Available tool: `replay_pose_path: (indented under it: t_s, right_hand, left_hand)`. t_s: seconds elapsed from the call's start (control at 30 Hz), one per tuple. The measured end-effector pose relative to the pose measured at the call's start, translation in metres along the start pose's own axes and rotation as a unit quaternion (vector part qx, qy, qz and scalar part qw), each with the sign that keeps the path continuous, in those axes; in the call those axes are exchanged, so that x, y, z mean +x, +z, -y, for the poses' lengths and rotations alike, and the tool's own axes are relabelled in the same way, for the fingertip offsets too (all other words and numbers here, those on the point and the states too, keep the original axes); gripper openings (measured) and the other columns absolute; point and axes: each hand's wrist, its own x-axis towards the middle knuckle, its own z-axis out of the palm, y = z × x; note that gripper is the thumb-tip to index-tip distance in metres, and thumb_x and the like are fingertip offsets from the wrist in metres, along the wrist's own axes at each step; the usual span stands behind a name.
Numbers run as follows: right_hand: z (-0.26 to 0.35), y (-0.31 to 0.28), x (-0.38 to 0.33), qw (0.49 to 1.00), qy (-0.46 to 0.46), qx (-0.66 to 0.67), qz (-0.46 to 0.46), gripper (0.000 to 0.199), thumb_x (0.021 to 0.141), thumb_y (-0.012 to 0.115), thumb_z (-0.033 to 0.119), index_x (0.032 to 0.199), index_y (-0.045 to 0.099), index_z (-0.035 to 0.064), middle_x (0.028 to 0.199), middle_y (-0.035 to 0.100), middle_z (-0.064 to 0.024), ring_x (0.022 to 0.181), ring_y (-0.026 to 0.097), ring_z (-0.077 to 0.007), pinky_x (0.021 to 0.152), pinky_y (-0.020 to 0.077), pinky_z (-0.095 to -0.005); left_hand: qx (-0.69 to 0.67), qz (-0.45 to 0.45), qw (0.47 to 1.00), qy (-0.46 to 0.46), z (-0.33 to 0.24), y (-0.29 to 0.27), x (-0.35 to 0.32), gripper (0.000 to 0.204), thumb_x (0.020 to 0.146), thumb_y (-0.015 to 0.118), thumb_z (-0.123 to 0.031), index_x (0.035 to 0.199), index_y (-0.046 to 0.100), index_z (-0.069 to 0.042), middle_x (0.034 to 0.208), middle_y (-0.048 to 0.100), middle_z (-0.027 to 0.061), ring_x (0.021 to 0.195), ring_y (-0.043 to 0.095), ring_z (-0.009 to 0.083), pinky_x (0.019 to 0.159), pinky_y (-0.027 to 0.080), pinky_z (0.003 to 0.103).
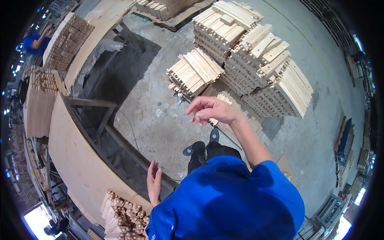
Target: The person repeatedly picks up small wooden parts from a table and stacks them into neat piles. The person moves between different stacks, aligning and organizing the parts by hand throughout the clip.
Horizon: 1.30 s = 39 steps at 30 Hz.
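My right hand (216, 111) hangs over the floor in front of me, empty, its fingers loosely bent and apart. Beyond it lies a low stack of pale wooden slats (195, 72) with knobbed ends. My left hand (154, 183) is also empty, thumb away from the fingers, beside the edge of a long plywood-topped table (86, 160). Close to that hand, a loose heap of wooden pieces with rounded ends (126, 216) lies on the table. Neither hand touches any wood.
Tall stacks of slats (256, 74) stand ahead to the right, with more on a pallet (176, 26) behind. Slat bundles (40, 104) rest along the table's far left side, near another person in blue (36, 43). A wooden table frame (120, 146) runs at my left.
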Motion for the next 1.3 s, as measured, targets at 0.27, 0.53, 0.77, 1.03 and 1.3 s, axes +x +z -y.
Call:
replay_pose_path:
  t_s: [0.27, 0.53, 0.77, 1.03, 1.3]
  right_hand:
    - [0.175, 0.071, -0.072, 0.869, -0.408, -0.018, 0.279, 0.005, 0.083, 0.061, 0.015, 0.086, 0.064, 0.0108, 0.069, 0.055, -0.0056, 0.053, 0.050, -0.0129, 0.055, 0.0417, -0.0296]
    - [0.205, 0.060, -0.121, 0.814, -0.494, -0.119, 0.280, 0.018, 0.084, 0.059, 0.012, 0.099, 0.063, 0.0216, 0.054, 0.040, -0.0002, 0.040, 0.036, -0.0085, 0.039, 0.0265, -0.0223]
    - [0.207, 0.054, -0.165, 0.820, -0.540, -0.124, 0.147, 0.022, 0.084, 0.059, 0.008, 0.098, 0.063, 0.0246, 0.049, 0.035, 0.0022, 0.036, 0.032, -0.0065, 0.036, 0.0252, -0.0206]
    - [0.191, 0.060, -0.184, 0.819, -0.572, -0.048, 0.006, 0.021, 0.087, 0.057, 0.010, 0.102, 0.060, 0.0238, 0.051, 0.042, -0.0003, 0.039, 0.040, -0.0077, 0.041, 0.0373, -0.0218]
    - [0.178, 0.066, -0.161, 0.820, -0.563, -0.036, -0.103, 0.020, 0.090, 0.055, 0.013, 0.107, 0.057, 0.0229, 0.054, 0.050, -0.0028, 0.043, 0.049, -0.0089, 0.046, 0.0493, -0.0230]
  left_hand:
    - [0.089, 0.032, 0.996, 0.006, -0.046, 0.064, -0.004, 0.056, 0.092, 0.054, -0.023, 0.140, 0.033, -0.002, 0.139, 0.038, 0.0223, 0.129, 0.038, 0.0283, 0.105, 0.033, 0.037]
    - [0.250, 0.076, 0.965, 0.034, -0.053, 0.106, 0.009, 0.058, 0.087, 0.059, -0.028, 0.138, 0.040, -0.009, 0.133, 0.049, 0.0172, 0.124, 0.046, 0.0279, 0.097, 0.040, 0.039]
    - [0.366, 0.110, 0.919, 0.101, -0.072, 0.139, 0.019, 0.056, 0.087, 0.059, -0.033, 0.137, 0.042, -0.012, 0.128, 0.054, 0.0159, 0.114, 0.054, 0.0283, 0.089, 0.044, 0.034]
    - [0.428, 0.199, 0.870, 0.141, -0.090, 0.164, 0.041, 0.058, 0.085, 0.060, -0.033, 0.136, 0.042, -0.012, 0.128, 0.054, 0.0154, 0.105, 0.058, 0.0281, 0.083, 0.045, 0.033]
    - [0.463, 0.281, 0.828, 0.147, -0.082, 0.173, 0.096, 0.059, 0.085, 0.059, -0.035, 0.136, 0.040, -0.011, 0.127, 0.053, 0.0179, 0.105, 0.057, 0.0347, 0.088, 0.044, 0.039]
